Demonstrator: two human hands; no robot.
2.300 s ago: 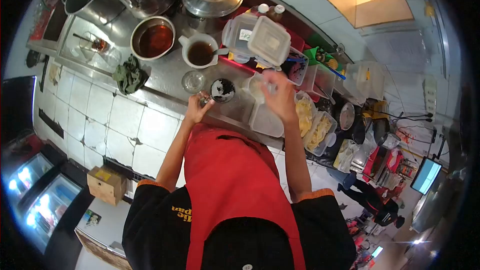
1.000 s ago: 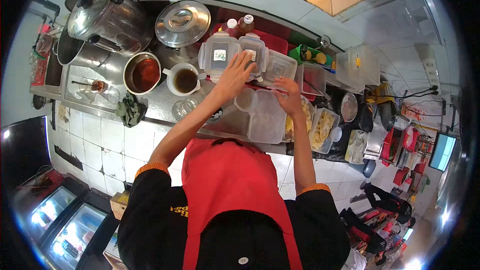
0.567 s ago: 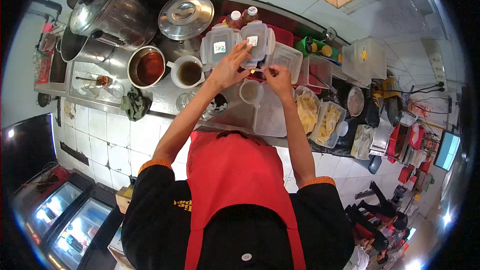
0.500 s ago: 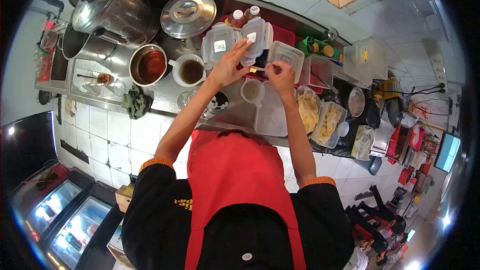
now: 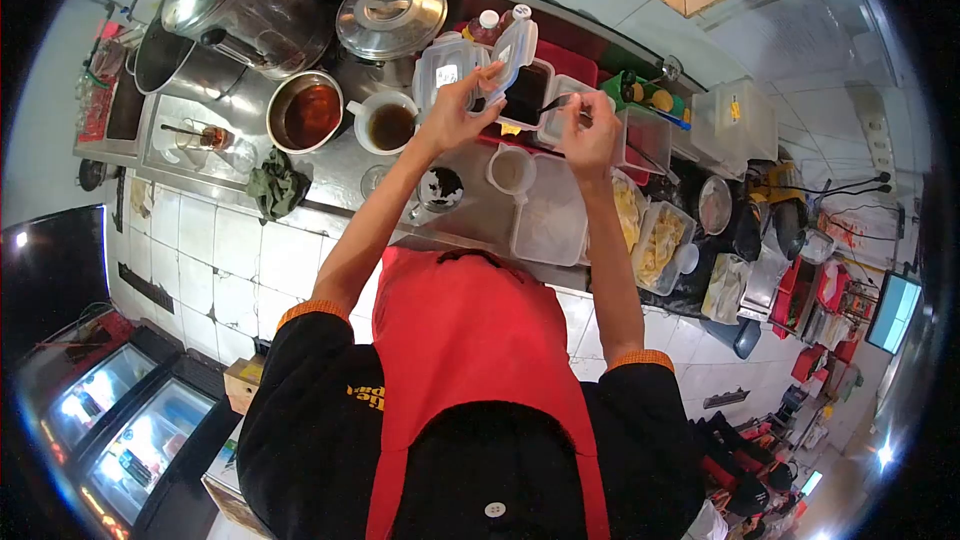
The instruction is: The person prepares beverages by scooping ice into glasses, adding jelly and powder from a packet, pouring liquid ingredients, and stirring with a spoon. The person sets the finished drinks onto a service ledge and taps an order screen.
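Observation:
My left hand (image 5: 460,115) holds the raised clear lid (image 5: 514,52) of a plastic container between fingers and thumb. The container (image 5: 527,95) beneath it stands uncovered, with dark contents. Just right of it, my right hand (image 5: 590,135) is closed on a small spoon (image 5: 555,103), whose dark end points left toward the container. Beside my left hand sits a second lidded container (image 5: 445,70) with a white label. Below, between my forearms, are a glass cup (image 5: 440,188) with dark bits in it, a white measuring cup (image 5: 511,170) and a flat clear plastic lid (image 5: 550,212).
Left on the steel counter (image 5: 335,175) are a pot of reddish liquid (image 5: 305,112), a white jug of dark liquid (image 5: 390,127), a large steel pot (image 5: 245,15) and a green cloth (image 5: 277,185). Clear tubs of yellowish food (image 5: 662,245) stand to the right.
My left hand has tilted the lid up, uncovering the dark contents. My right hand has moved up and right, lifting the spoon, its dark end now visible.

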